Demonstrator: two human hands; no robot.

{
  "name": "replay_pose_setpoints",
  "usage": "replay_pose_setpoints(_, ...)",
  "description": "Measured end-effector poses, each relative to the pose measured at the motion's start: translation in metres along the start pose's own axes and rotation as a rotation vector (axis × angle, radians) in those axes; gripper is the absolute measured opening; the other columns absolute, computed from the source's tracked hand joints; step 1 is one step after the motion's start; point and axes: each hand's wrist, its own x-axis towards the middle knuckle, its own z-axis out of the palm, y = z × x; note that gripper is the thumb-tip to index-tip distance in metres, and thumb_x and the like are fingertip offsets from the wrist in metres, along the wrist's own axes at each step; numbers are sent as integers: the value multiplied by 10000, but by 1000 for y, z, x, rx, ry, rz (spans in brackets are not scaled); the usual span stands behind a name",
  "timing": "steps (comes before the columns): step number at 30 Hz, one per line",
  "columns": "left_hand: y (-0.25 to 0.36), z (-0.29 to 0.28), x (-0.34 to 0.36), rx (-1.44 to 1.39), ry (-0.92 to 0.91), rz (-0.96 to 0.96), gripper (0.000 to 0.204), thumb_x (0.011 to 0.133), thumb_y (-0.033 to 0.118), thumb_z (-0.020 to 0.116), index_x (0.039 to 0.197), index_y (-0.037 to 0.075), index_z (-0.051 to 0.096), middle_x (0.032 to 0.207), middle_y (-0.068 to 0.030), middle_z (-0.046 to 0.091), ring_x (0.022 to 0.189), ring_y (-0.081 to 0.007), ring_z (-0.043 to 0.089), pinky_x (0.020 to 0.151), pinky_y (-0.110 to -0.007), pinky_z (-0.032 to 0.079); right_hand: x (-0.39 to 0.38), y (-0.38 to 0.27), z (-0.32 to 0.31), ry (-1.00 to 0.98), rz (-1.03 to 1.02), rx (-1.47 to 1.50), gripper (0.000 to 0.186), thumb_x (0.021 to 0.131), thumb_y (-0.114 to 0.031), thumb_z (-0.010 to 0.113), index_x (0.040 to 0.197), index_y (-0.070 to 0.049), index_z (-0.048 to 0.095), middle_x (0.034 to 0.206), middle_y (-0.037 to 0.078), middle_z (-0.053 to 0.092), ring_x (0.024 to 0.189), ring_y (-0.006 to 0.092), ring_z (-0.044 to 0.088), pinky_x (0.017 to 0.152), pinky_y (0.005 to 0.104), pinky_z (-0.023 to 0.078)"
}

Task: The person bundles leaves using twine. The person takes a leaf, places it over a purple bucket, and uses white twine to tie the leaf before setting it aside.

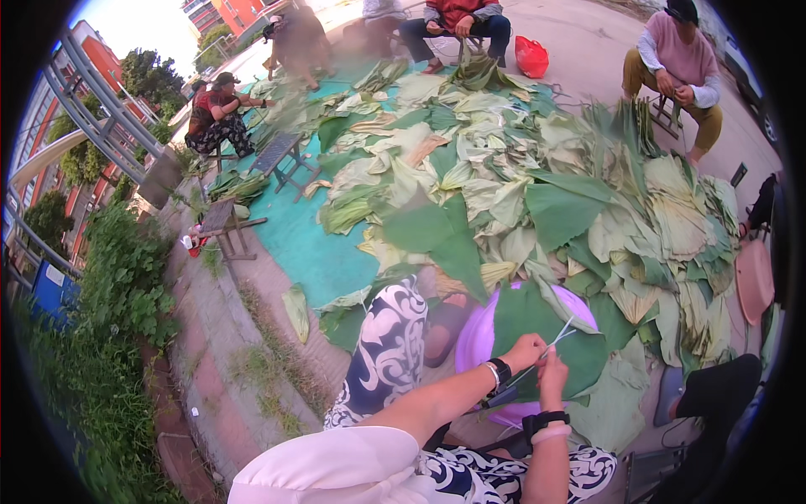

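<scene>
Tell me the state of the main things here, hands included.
Left hand: closed on the pale strands.
Right hand: closed on the same strands.
Pale strands: pinched, ends sticking out.
Large green leaf: opened out over the purple object.
Purple object: partly covered.
Leaf pile: spread out, overlapping.
Teal tarp: laid out, partly covered.
Dark stool: unfolded, standing.
Red bag: upright.

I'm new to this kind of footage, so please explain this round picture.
There's no machine here, just a person's bare left hand and right hand. The view comes from a wide fisheye camera worn on their head, looking down, so straight edges bend. Both hands pinch thin pale strands, perhaps string, over a large green leaf. Under it is something purple. Beyond, big leaves lie heaped on a teal sheet, with other people around it.
</scene>
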Motion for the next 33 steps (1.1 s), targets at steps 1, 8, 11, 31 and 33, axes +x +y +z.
replay_pose_setpoints(1, 0, 0, -1, 4, 38, -9, 93, 846, 68, 535, 850, -20, 565, 711, -57, 571, 611, -128, 554, 535, -267, 461, -1, 0, 1, -2, -5, -9, 534, 891, -479, 473, 652, -13, 581, 463, 14, 434, 357, 112, 390, 333, 264, 290)
replay_pose_setpoints(8, 9, 10, -6, -239, 144, -128, 110, 880, 103, 513, 884, 3, 558, 709, -45, 571, 569, -106, 528, 504, -248, 442, 6, 16, 2, -19, -88, -89, 455, 895, -417, 508, 648, -39, 566, 470, 18, 443, 371, 112, 414, 336, 267, 301)
replay_pose_setpoints(11, 11, 7, -9, -356, 99, -174, 117, 889, 128, 513, 891, 22, 561, 715, -33, 566, 556, -86, 508, 473, -224, 409, 2, 8, 1, -29, -39, -46, 462, 895, -424, 506, 644, -38, 555, 478, 21, 456, 381, 113, 432, 338, 264, 312)
replay_pose_setpoints(31, 15, -8, -8, 508, 83, 262, 93, 796, 93, 542, 851, 19, 560, 739, -149, 606, 665, -291, 596, 598, -378, 461, 4, -27, -6, -78, -21, 97, 389, 916, -346, 490, 730, -17, 580, 524, 26, 489, 376, 94, 415, 350, 234, 333)
replay_pose_setpoints(33, 15, -5, -10, 542, 35, 255, 87, 791, 80, 546, 843, 12, 561, 744, -145, 608, 674, -279, 592, 609, -367, 459, 4, -30, -9, -60, -60, 111, 359, 913, -327, 504, 743, -20, 582, 538, 22, 495, 394, 90, 424, 362, 227, 337)
